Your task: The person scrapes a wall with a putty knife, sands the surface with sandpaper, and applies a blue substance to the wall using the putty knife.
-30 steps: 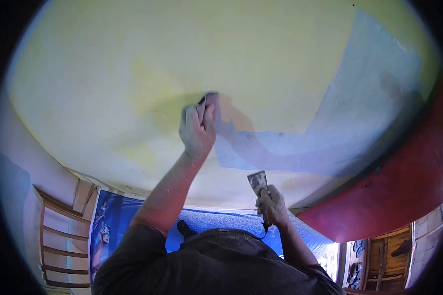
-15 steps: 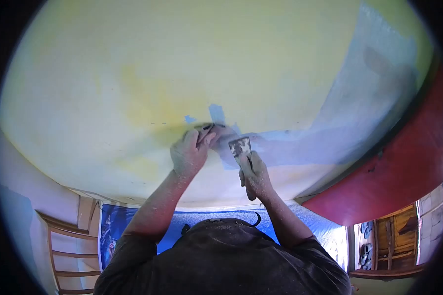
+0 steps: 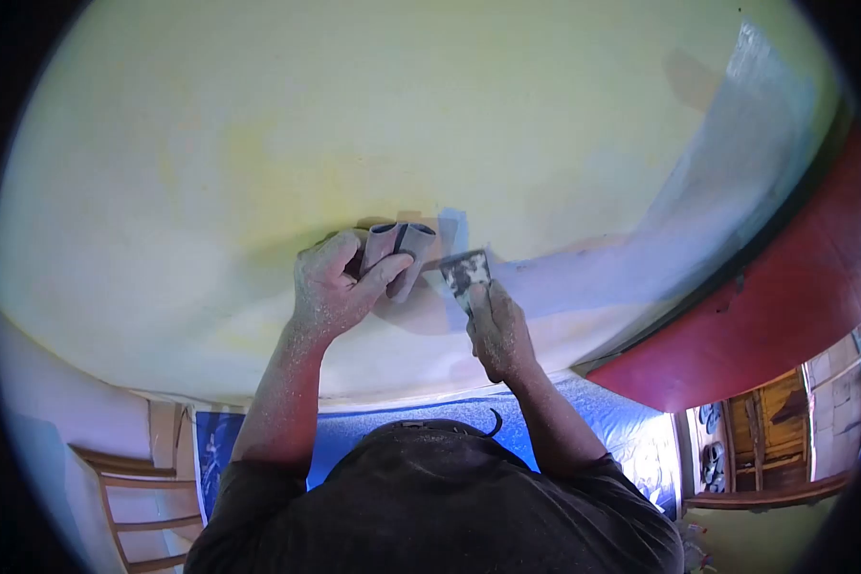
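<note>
My left hand (image 3: pixel 340 279), dusted with white powder, grips a folded piece of greyish sandpaper (image 3: pixel 413 251), its curled ends facing up. Close to its right, my right hand (image 3: pixel 499 330) is closed round a putty knife (image 3: pixel 466 276), whose dark blade is smeared with white and points up. Both hands are in front of a pale yellow-green wall (image 3: pixel 325 124). Between the sandpaper and the blade, a light blue patch (image 3: pixel 454 228) shows on the wall and joins a wider bluish band (image 3: pixel 584 277) running right.
A red panel (image 3: pixel 756 316) curves along the right. Blue sheeting (image 3: pixel 354 435) lies below the wall. Wooden rungs (image 3: pixel 153 484) stand at lower left. Shoes (image 3: pixel 713 466) and a wooden cabinet (image 3: pixel 780 430) are at lower right.
My left hand has moved left and away from the wall, and the folded sandpaper now shows clearly. My right hand has shifted slightly up, with the putty knife still in it.
</note>
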### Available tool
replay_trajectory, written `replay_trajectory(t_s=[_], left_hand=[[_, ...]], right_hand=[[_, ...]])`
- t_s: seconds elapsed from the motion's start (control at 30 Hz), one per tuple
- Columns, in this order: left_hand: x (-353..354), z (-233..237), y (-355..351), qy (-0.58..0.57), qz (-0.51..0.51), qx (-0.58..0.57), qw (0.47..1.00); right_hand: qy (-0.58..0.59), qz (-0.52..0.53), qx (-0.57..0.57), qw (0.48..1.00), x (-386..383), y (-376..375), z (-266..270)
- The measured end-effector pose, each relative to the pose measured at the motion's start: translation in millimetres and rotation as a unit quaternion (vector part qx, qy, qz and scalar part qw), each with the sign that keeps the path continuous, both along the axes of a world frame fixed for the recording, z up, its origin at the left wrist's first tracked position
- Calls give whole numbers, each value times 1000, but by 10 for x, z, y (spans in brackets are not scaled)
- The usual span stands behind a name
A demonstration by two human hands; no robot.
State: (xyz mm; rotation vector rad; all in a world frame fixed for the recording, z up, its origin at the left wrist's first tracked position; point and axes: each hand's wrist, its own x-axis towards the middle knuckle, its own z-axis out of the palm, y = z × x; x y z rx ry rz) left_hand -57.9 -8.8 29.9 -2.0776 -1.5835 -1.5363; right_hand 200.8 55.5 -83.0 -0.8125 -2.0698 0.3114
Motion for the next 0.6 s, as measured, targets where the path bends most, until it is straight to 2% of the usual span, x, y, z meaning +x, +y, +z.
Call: replay_trajectory(t_s=[0.07,0.1,0.17,0.2,0.27,0.37,0.47,0.6], left_hand=[[-9,16,11,8,-5,-10,1000],[-11,28,35,3,-3,-15,1000],[14,30,-9,-14,-1,-15,1000],[35,32,-7,-27,-2,-11,1000],[49,10,-18,-39,-2,-13,999],[16,39,10,-39,-5,-17,999],[7,59,16,-47,-5,-23,999],[61,42,-33,-54,-1,-41,998]], right_hand=[[13,-27,-44,999,36,9,-31],[40,-19,-258,965,48,-103,210],[87,10,-391,916,39,-182,295],[107,30,-320,941,21,-124,240],[123,20,-275,953,7,-125,194],[82,-20,-327,941,-21,-128,195],[3,16,-322,947,90,-100,62],[1,29,-302,953,140,-87,326]])
